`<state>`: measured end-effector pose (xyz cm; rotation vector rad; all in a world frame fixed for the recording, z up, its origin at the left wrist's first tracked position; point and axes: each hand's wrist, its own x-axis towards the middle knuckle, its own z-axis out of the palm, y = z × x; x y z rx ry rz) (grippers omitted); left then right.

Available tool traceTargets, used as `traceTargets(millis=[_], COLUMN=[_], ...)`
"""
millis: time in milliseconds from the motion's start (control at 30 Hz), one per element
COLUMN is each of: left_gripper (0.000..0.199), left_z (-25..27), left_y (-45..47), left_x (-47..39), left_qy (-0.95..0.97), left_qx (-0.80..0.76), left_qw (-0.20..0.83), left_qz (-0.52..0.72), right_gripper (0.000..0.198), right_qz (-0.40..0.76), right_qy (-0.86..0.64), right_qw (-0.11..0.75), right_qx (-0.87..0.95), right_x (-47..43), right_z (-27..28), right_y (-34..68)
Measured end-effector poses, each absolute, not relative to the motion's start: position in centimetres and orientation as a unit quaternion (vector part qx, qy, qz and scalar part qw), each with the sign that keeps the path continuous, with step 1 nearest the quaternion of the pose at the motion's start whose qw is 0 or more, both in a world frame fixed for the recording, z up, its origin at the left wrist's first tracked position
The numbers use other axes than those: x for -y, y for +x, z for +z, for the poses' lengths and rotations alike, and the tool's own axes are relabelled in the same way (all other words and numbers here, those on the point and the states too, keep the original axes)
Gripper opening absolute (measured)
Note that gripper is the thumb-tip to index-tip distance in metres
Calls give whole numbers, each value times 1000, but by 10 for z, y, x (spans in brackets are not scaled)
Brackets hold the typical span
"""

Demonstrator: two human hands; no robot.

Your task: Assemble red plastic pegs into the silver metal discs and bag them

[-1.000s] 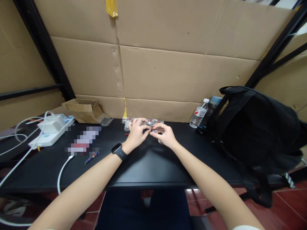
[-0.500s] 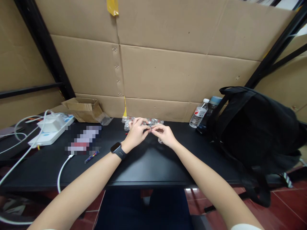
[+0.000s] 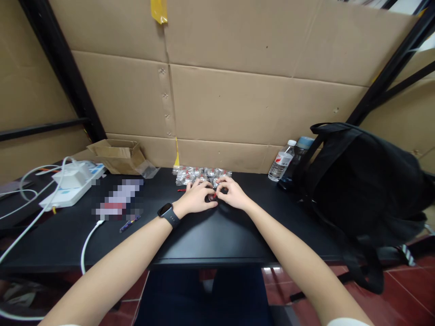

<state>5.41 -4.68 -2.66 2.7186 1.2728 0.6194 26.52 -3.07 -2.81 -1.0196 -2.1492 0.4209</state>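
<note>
My left hand (image 3: 197,198), with a dark smartwatch (image 3: 165,209) on its wrist, rests low over the black table. Its thumb and forefinger curve around a small round clear object with red on it (image 3: 212,197). From the other side my right hand (image 3: 234,194) pinches at a red bit of that object, thumb and forefinger pressed into a ring. Fingers cover most of the object, so its exact kind stays unclear. Just behind the hands lie several clear plastic packets (image 3: 196,172) with round, red-marked contents. A short red strip (image 3: 181,190) lies left of my left fingers.
Toward the left are an open cardboard box (image 3: 118,154), a white power strip (image 3: 73,185) with cables, a blurred-out flat item (image 3: 118,199) and a slim patterned packet (image 3: 130,223). A water bottle (image 3: 281,162) and black backpack (image 3: 360,190) stand right. Cardboard panels (image 3: 220,104) close off the back.
Both hands have come down toward the table from a raised pinch. My left thumb and forefinger have spread apart around the small round object. The packets behind show more fully.
</note>
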Motion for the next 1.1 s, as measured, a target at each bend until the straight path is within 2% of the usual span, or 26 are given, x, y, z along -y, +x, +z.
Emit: traceTargets(millis=[167,333,467,600,733,833,967,1100], left_gripper=[32,33,43,32,24,25,26,17], left_z=[-33,-36,-27,-10,-1,-3,-7,-11], left_y=[49,46,38,11,-20,-31,-34,-31], left_x=[40,37,32,20,9,3,-1,-3], left_qy=[893,896,888,863,846,829,813,810], left_qx=[-417,-419,-432,-483,-528,-559,-582,-587], left_qw=[58,65,48,3,-8,2,-4,-4], left_qz=[157,131,148,149,69,10,-3,11], right_gripper=[7,18,26,31,36,38,34,54], right_qz=[154,56,-5,18,32,49,97,199], right_qy=[-391,-446,-486,-487,-491,-468,-413,-406], right_qw=[338,231,177,155,157,174,203,125], right_qx=[842,863,856,860,856,865,882,883], right_x=[29,31,31,23,13,8,11,17], right_z=[-30,-28,-26,-30,-36,-33,-18,-6], right_y=[264,270,274,271,267,272,297,322])
